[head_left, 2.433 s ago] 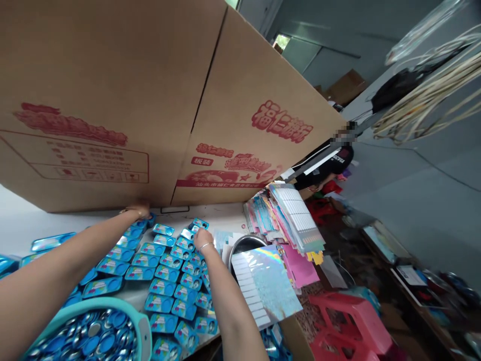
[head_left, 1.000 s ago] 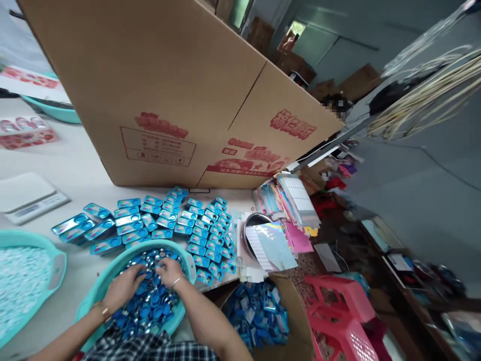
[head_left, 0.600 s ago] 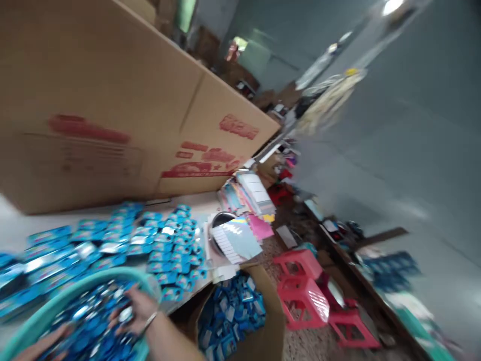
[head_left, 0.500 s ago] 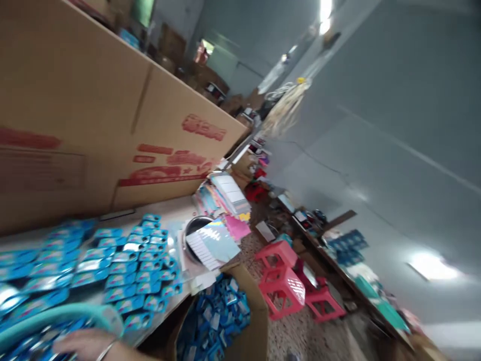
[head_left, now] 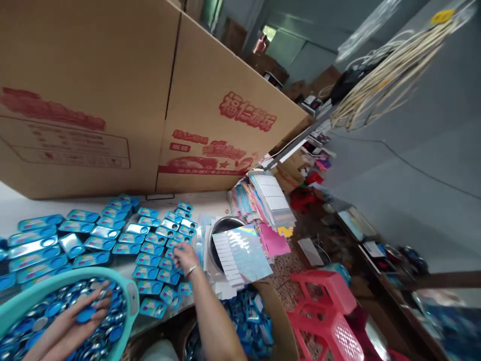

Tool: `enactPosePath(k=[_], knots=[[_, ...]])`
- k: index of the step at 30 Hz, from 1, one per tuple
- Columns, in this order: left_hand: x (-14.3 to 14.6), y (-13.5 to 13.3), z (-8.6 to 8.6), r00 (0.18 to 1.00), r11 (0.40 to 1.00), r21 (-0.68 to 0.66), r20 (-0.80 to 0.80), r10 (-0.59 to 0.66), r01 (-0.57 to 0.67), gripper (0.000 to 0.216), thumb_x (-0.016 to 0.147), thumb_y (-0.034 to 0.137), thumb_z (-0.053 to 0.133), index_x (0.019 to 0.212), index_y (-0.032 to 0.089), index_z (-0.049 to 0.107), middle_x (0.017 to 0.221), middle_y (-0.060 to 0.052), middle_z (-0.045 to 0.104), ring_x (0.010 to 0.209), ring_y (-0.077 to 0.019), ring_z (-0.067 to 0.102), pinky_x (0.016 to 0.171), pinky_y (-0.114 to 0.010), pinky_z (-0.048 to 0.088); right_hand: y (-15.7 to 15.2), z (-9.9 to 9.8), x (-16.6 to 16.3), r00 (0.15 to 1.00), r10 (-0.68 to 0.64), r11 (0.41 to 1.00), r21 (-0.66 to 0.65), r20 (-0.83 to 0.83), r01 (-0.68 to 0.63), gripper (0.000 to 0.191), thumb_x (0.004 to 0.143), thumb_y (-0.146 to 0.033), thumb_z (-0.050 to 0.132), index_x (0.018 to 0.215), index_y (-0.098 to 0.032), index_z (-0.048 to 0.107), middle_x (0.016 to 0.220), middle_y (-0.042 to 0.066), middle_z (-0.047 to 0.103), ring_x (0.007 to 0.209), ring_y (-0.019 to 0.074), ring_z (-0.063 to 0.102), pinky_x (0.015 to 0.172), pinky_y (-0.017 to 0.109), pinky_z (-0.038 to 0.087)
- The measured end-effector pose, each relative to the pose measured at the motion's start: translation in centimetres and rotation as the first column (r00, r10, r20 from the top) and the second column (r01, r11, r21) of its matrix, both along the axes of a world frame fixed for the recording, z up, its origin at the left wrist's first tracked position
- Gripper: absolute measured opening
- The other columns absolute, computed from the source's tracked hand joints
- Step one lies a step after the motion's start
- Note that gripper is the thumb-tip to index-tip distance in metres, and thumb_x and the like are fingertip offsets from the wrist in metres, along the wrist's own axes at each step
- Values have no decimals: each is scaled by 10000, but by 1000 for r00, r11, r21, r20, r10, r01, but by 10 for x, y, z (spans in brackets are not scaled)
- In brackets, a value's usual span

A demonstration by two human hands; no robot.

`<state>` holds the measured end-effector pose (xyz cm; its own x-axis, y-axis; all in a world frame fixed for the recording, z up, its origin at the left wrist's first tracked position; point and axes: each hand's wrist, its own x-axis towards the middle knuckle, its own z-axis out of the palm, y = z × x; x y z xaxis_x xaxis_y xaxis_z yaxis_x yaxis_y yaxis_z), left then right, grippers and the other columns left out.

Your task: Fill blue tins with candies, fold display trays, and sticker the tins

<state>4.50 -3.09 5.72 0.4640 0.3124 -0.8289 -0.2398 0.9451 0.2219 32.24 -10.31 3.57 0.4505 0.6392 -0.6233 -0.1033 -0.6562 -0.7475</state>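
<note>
My left hand reaches into a teal basin full of small, shiny round blue-and-silver discs. A blue disc lies between its curled fingers. Farther right, my right hand, with a bracelet at the wrist, is over the rows of blue rectangular tins. Its fingers are bent and drawn together at a tin's round end; what they pinch is too small to make out. Many tins have a round recess at one end, some of them dark.
A large cardboard carton with red print stands behind the tins. To the right are a sheet over a round metal pan, stacked printed cards, an open box of blue items and red plastic stools.
My right hand has left the basin and moved over the tins. My left hand has come into view in the basin. The camera has turned, shifting the scene rightward.
</note>
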Motion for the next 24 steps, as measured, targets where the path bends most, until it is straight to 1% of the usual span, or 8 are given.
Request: enactPosePath(k=[3, 6, 10, 13, 16, 20, 22, 24], knots=[[44, -6, 7, 985, 1000, -16, 170, 29, -27, 401, 615, 42, 748, 965, 195, 627, 629, 48, 500, 474, -86, 505, 356, -182, 405, 33, -10, 48, 973, 48, 997, -71, 227, -32, 180, 814, -210, 567, 991, -190, 587, 802, 11, 649, 725, 147, 618, 658, 256, 494], [71, -8, 12, 986, 999, 32, 166, 1, -7, 374, 660, 42, 728, 998, 179, 643, 675, 15, 560, 528, -110, 556, 382, -188, 434, 77, -19, 74, 913, 137, 981, -178, 383, -72, 242, 706, -157, 666, 941, -189, 618, 1021, 74, 688, 1008, 225, 630, 822, 305, 482], [72, -4, 12, 998, 999, 30, 64, 11, -13, 214, 705, 110, 713, 911, 147, 664, 738, -33, 625, 574, -155, 615, 410, -228, 485, 122, -29, 83, 867, 271, 933, -335, 419, -130, 239, 589, -118, 716, 813, -167, 649, 1040, 137, 709, 1073, 317, 627, 856, 368, 480], [63, 0, 8, 999, 1000, 0, 34, 11, -11, 142, 717, 160, 733, 842, 142, 666, 717, -38, 637, 565, -172, 631, 405, -248, 498, 137, -35, 82, 854, 315, 910, -386, 414, -149, 229, 532, -98, 725, 738, -167, 652, 1000, 142, 721, 1074, 336, 628, 847, 370, 482], [60, 4, 3, 998, 998, -58, 60, 32, -29, 224, 703, 95, 727, 911, 156, 673, 760, -51, 679, 629, -195, 688, 454, -245, 548, 134, -35, 83, 857, 301, 919, -368, 418, -143, 224, 515, -138, 761, 695, -177, 634, 952, 126, 723, 1049, 324, 635, 796, 342, 489], [65, 12, 2, 991, 991, -117, 114, 75, -61, 479, 754, 6, 594, 1194, 196, 605, 1038, -73, 724, 927, -210, 727, 735, -270, 628, 101, -30, 82, 900, 222, 961, -241, 376, -136, 219, 660, -325, 731, 791, -188, 621, 821, 57, 704, 835, 222, 666, 647, 270, 485], [72, 19, 4, 992, 995, -104, 127, 18, -5, 523, 766, -9, 542, 1252, 182, 564, 1127, -81, 713, 1030, -202, 702, 802, -260, 617, 80, -27, 81, 931, 187, 977, -160, 314, -143, 265, 799, -404, 595, 963, -197, 606, 801, 27, 699, 690, 164, 642, 579, 248, 478], [84, 30, 5, 985, 990, 46, 105, -136, 132, 511, 772, 5, 548, 1264, 142, 549, 1169, -104, 706, 1107, -206, 670, 877, -255, 588, 62, -26, 79, 951, 178, 982, -103, 253, -157, 311, 875, -394, 475, 1100, -198, 563, 803, 18, 702, 603, 134, 606, 543, 238, 475]])
